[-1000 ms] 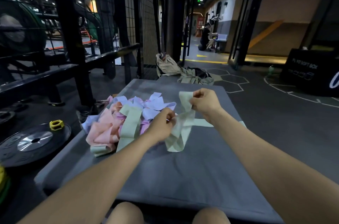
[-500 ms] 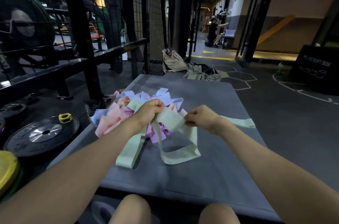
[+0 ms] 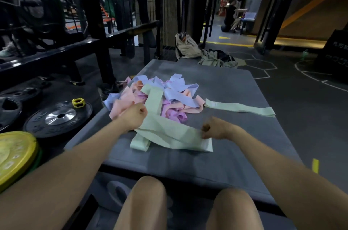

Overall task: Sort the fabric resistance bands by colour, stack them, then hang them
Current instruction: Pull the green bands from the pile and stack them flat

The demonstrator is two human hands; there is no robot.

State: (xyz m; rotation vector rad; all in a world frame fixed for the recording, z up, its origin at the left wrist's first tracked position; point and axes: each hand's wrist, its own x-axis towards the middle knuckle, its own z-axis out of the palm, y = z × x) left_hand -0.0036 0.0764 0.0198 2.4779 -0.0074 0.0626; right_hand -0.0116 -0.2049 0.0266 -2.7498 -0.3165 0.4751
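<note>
the green band [image 3: 169, 133] is stretched low over the grey mat [image 3: 244, 154], my left hand [image 3: 134, 117] and right hand [image 3: 213, 128] each pinching an end. i'm mid-sort; next it should go beside the lone green band [image 3: 241, 107], clear of the mixed pile [image 3: 160, 96].

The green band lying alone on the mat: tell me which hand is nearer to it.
Right. The right hand sits just below the lone green band; the left hand is across the pile.
</note>
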